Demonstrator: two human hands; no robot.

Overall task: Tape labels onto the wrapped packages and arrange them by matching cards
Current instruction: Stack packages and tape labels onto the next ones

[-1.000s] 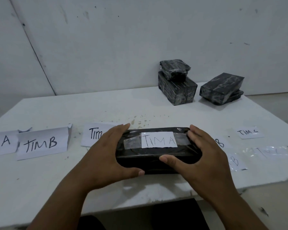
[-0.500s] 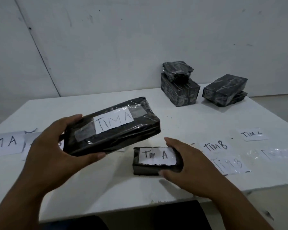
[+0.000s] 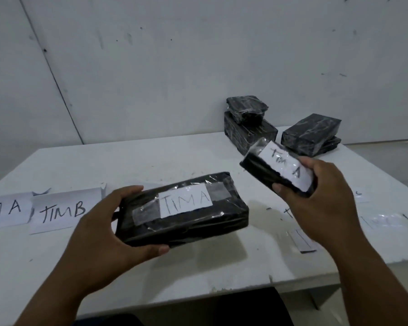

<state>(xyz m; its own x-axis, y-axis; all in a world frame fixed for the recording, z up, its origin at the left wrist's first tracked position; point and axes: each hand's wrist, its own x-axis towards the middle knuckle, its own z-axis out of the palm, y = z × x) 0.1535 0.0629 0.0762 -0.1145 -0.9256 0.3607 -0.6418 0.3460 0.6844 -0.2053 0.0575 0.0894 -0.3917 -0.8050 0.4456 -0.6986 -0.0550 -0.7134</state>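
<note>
My left hand (image 3: 101, 234) grips the left end of a large black wrapped package (image 3: 186, 222) with a taped white label reading "TIM A"; it hangs just above the white table (image 3: 151, 161). My right hand (image 3: 320, 198) holds a small black package (image 3: 264, 171), also labelled "TIM A", lifted and tilted at the right. Two paper cards lie at the left edge: "TIM A" (image 3: 6, 209) and "TIM B" (image 3: 64, 209). Loose labels and strips of tape (image 3: 382, 220) lie on the table right of my right hand, partly hidden.
Several unlabelled black packages sit at the back right: a small one on a bigger one (image 3: 247, 123), and another pair (image 3: 311, 132) beside them. The wall stands close behind the table. The table's front edge runs just below my forearms.
My right hand has picked the small "TIM A" package up off the table and raised it to the right. My left hand has carried the large package lower and toward the centre.
</note>
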